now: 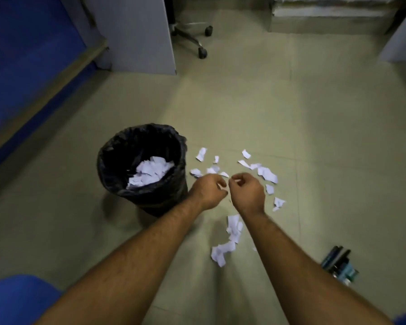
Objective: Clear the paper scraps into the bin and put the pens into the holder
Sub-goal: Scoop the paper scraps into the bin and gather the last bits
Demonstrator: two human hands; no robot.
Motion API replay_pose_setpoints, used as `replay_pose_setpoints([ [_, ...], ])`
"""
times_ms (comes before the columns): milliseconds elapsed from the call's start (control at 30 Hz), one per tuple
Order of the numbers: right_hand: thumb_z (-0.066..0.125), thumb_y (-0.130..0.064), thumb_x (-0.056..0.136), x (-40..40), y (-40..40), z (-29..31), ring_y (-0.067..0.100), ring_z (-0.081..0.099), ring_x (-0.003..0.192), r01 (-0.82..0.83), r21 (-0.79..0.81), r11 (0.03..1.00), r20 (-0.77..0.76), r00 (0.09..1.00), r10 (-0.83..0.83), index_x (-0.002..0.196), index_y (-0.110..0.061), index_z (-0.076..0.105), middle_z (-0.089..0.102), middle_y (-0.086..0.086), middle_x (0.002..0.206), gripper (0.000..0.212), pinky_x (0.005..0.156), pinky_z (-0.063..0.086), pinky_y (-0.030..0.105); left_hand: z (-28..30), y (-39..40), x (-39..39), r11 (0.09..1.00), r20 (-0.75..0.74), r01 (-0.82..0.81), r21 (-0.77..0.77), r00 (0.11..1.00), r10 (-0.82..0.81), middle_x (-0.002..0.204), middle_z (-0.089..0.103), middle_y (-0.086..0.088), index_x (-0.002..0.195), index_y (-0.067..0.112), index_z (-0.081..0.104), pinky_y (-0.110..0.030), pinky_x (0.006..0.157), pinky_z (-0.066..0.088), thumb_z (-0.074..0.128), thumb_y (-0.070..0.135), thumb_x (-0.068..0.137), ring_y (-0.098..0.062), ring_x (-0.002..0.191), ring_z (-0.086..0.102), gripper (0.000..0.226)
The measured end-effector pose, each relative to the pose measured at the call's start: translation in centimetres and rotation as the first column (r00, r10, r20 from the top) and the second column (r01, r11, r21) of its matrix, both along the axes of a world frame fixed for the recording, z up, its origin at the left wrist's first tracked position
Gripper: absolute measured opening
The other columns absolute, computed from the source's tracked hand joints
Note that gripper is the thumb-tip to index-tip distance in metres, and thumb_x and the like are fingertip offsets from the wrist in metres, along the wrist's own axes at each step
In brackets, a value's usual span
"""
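We see the bin (143,167) left of the scraps (230,238) scattered on the floor (314,127), more scraps lying in it; pens (338,262) lie near right, a chair base (192,36) far behind.

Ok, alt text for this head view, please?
Both hands, left hand and right hand, pinch paper scraps above a littered floor, beside a black bin partly filled with paper. Pens lie lower right.

Left hand (209,190), right hand (247,191) curled, close together, forearms outstretched.
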State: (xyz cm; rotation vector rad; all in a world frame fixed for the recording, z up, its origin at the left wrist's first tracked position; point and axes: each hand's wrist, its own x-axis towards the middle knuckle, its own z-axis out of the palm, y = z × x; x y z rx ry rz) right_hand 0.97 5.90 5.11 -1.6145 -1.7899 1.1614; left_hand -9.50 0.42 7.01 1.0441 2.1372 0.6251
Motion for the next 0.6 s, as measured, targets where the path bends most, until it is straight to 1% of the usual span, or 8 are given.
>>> replay_pose_setpoints([
  [100,0.062,-0.024,0.083,4.6,-1.8,-6.0,0.028,0.066,0.099,-0.006,-0.105,0.994,0.176,0.984,0.025,0.105,-0.020,0.070,0.073,0.005,0.103,0.024,0.080,0.046,0.028,-5.5,-1.8,4.4,0.967,-0.055,0.133,-0.215,0.987,-0.148,0.119,0.068,-0.008,0.120,0.017,0.064,-0.029,0.092,0.050,0.068,0.021,0.083,-0.026,0.110,0.064,0.037],
  [167,0.065,-0.035,0.083,7.0,-3.5,-9.3,0.032,0.062,0.106,-0.031,-0.131,0.991,0.318,0.946,0.071,0.113,-0.020,0.066,0.068,0.009,0.111,0.034,0.084,0.048,0.034,-8.3,-3.8,6.8,0.932,-0.058,0.187,-0.310,0.975,-0.215,0.126,0.063,-0.010,0.124,0.015,0.059,-0.030,0.091,0.048,0.061,0.020,0.088,-0.029,0.116,0.061,0.036],
  [233,0.066,-0.048,0.079,8.8,-5.0,-11.4,0.033,0.055,0.111,-0.045,-0.122,0.992,0.559,0.823,0.106,0.120,-0.022,0.059,0.059,0.011,0.118,0.049,0.087,0.046,0.038,-10.5,-5.5,8.3,0.881,-0.117,0.209,-0.424,0.952,-0.282,0.131,0.053,-0.013,0.128,0.012,0.051,-0.033,0.090,0.046,0.063,0.016,0.087,-0.032,0.118,0.057,0.043],
  [300,0.067,-0.050,0.074,10.3,-6.2,-13.2,0.032,0.051,0.112,-0.009,-0.147,0.989,0.657,0.746,0.105,0.121,-0.023,0.052,0.053,0.011,0.121,0.056,0.088,0.044,0.040,-12.2,-6.6,9.8,0.845,-0.203,0.160,-0.510,0.932,-0.299,0.135,0.043,-0.014,0.134,0.015,0.040,-0.036,0.093,0.047,0.062,0.012,0.086,-0.032,0.119,0.054,0.053],
  [400,0.069,-0.034,0.075,11.1,-7.4,-15.4,0.034,0.051,0.106,0.040,-0.135,0.990,0.593,0.804,0.049,0.120,-0.020,0.052,0.050,0.012,0.117,0.050,0.083,0.048,0.038,-14.2,-7.3,10.9,0.904,-0.247,0.048,-0.425,0.955,-0.167,0.132,0.044,-0.015,0.131,0.014,0.041,-0.035,0.089,0.047,0.052,0.005,0.090,-0.031,0.114,0.056,0.044],
  [467,0.067,-0.025,0.079,10.8,-7.5,-16.4,0.037,0.053,0.102,0.007,-0.091,0.996,0.502,0.864,0.040,0.122,-0.017,0.056,0.051,0.015,0.117,0.045,0.080,0.048,0.038,-15.0,-6.8,11.6,0.958,-0.145,-0.045,-0.284,0.989,0.003,0.126,0.048,-0.016,0.126,0.011,0.046,-0.034,0.084,0.046,0.050,0.006,0.092,-0.034,0.107,0.057,0.035],
  [533,0.061,-0.018,0.080,9.8,-7.0,-16.8,0.042,0.056,0.094,-0.008,-0.041,0.999,0.341,0.940,0.022,0.116,-0.011,0.061,0.054,0.019,0.110,0.037,0.075,0.048,0.040,-15.4,-5.5,12.1,0.974,-0.048,-0.125,-0.191,0.992,0.118,0.120,0.048,-0.012,0.123,0.014,0.050,-0.033,0.085,0.047,0.053,0.025,0.095,-0.032,0.103,0.057,0.030],
  [600,0.060,-0.018,0.078,9.0,-5.8,-17.2,0.043,0.059,0.089,-0.019,-0.006,1.000,0.224,0.974,0.020,0.109,-0.009,0.063,0.056,0.019,0.103,0.032,0.071,0.048,0.041,-15.4,-3.8,11.7,0.979,0.005,-0.167,-0.119,0.986,0.169,0.116,0.047,-0.008,0.121,0.018,0.053,-0.038,0.088,0.051,0.055,0.041,0.092,-0.030,0.098,0.059,0.038],
])
